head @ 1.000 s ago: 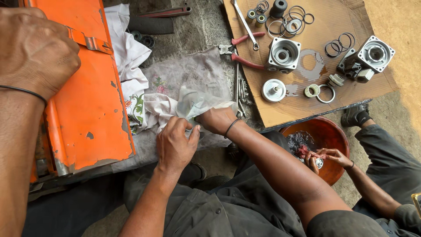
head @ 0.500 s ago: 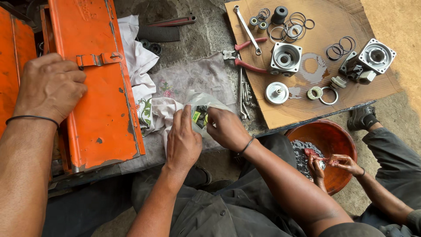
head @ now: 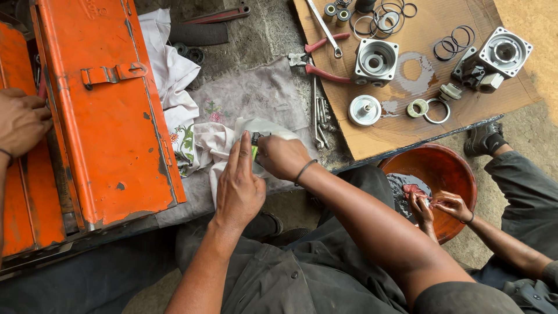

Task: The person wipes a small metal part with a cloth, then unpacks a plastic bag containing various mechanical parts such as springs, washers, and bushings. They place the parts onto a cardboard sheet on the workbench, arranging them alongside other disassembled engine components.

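Left hand (head: 239,189) flat, fingers extended, pinning white cloth (head: 224,148). Right hand (head: 282,156) closed on small dark-green part (head: 256,145) over cloth. Best keep part low, cloth bunched round it. Beyond: orange toolbox (head: 110,110), red-handled pliers (head: 317,58) on cardboard.

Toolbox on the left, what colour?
Orange, with chipped and rusty patches: the toolbox, seen in the head view.
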`<state>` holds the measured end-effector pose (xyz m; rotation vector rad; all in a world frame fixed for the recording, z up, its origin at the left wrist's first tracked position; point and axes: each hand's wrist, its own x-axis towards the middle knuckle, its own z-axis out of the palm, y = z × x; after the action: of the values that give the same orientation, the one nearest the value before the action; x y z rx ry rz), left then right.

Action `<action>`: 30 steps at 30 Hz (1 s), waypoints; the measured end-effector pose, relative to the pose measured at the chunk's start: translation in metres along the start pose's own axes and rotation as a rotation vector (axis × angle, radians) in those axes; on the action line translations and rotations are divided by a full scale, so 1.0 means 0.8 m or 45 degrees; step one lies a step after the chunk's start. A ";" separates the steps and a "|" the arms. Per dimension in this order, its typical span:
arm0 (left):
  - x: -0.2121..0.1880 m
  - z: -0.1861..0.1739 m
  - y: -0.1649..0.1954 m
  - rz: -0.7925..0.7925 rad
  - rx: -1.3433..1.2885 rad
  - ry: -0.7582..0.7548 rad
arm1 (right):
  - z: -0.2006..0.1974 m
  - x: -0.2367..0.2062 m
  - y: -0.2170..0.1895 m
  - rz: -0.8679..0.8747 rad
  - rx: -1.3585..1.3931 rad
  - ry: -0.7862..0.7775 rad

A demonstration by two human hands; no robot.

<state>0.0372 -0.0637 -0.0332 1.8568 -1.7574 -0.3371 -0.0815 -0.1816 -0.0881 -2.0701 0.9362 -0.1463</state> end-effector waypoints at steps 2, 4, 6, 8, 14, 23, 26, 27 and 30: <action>0.002 -0.004 -0.002 0.037 0.012 0.044 | 0.004 0.000 -0.011 -0.022 -0.268 -0.047; 0.005 -0.005 -0.001 0.032 -0.009 0.044 | 0.008 -0.002 -0.019 -0.101 -0.294 -0.027; 0.001 -0.008 0.000 0.019 -0.029 0.049 | 0.010 -0.006 -0.022 -0.100 -0.315 0.004; -0.002 -0.011 0.000 0.022 -0.047 0.064 | 0.013 -0.009 -0.022 -0.076 -0.295 0.003; -0.005 -0.015 -0.009 0.055 -0.071 0.070 | 0.020 -0.012 -0.019 -0.229 -0.300 0.163; -0.011 -0.018 -0.011 0.078 -0.071 0.102 | 0.019 -0.006 -0.030 -0.092 -0.341 0.035; -0.007 -0.019 -0.011 0.028 -0.072 0.076 | 0.023 -0.005 -0.028 -0.167 -0.299 0.207; -0.006 -0.018 -0.011 0.039 -0.085 0.085 | 0.024 -0.005 -0.027 -0.203 -0.295 0.296; -0.007 -0.020 -0.013 0.040 -0.105 0.097 | 0.022 -0.002 -0.025 -0.244 -0.313 0.420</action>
<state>0.0539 -0.0551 -0.0266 1.7596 -1.6947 -0.3175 -0.0637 -0.1616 -0.0844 -2.4108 0.9871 -0.5091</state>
